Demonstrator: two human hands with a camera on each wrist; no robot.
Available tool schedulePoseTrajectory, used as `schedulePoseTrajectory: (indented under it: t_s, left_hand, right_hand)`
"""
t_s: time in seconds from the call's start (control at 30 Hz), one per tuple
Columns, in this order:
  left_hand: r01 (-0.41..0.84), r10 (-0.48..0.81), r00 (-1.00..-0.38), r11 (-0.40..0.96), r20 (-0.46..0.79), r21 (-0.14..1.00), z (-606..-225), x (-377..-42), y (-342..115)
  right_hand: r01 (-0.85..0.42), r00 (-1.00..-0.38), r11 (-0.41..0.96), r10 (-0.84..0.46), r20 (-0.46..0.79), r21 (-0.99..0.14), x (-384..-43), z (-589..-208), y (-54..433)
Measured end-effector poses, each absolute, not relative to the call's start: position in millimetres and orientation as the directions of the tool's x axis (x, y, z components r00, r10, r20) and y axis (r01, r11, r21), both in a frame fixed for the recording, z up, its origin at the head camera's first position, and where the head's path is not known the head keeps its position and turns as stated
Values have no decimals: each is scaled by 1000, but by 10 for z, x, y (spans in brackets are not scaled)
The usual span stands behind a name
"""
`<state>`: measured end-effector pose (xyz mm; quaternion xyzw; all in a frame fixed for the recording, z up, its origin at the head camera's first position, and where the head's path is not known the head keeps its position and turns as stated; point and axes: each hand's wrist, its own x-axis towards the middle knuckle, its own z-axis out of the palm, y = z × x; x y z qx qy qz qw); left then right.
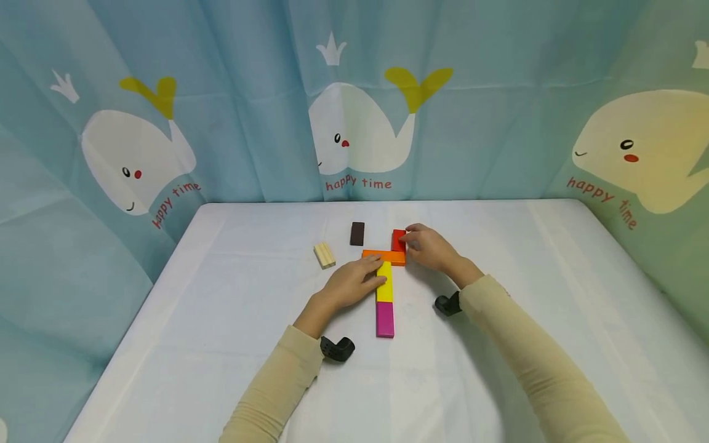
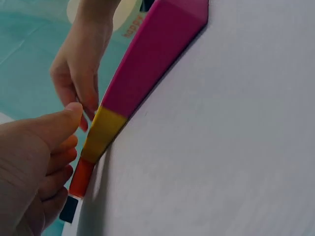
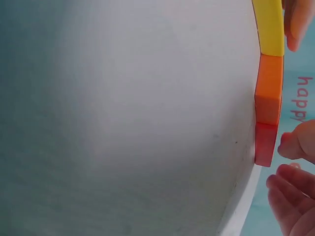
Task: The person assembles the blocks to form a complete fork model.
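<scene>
Coloured blocks lie end to end on the table. A magenta block [image 1: 384, 320] is nearest me, then a yellow block [image 1: 384, 289], an orange block [image 1: 394, 258] set crosswise, and a red block [image 1: 398, 240] beyond its right end. My left hand [image 1: 350, 283] reaches over the yellow and orange blocks, fingertips right at their tops, fingers loosely extended. Beside the red block is my right hand [image 1: 432, 248]. In the right wrist view its thumb and fingers stand apart, close to the end of the red block [image 3: 266, 145], with nothing between them.
A dark brown block [image 1: 357, 234] lies behind the orange one. Farther left sits a pale wooden block [image 1: 324, 255] with grooves. The white-covered table [image 1: 221, 307] is backed by a blue curtain [image 1: 244, 111] printed with whales. Black devices are strapped at both wrists.
</scene>
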<state>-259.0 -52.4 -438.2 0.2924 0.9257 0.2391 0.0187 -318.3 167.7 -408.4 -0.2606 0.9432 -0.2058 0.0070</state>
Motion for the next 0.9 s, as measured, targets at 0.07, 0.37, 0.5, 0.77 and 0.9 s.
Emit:
schedulePoseTrajectory:
  t_s: [0.07,0.37,0.5,0.77,0.9]
  left_hand:
    - [526,548,-830,709,103,469,-4370,-2619,-550]
    - [498,525,-847,726,86,474,-4211,-2829,-728]
    - [495,532,-846,750,45,439,-4153,-2905,-774]
    - [434,468,-884,818,1,377,-4081,-3054,-800]
    - [436,467,-884,836,-15,333,-4075,-3153,-811]
  right_hand:
    - [-480,-870,786,-485,94,-389,-3153,-4066,1684]
    - [-521,-850,754,-504,157,-399,-3018,-4051,1686]
    - [-533,-844,742,-501,192,-407,-2944,-4044,1648]
    - [-512,-848,715,-509,148,-475,-2721,-3999,1475]
    - [-528,-834,707,-536,130,-470,-2617,-3985,1404]
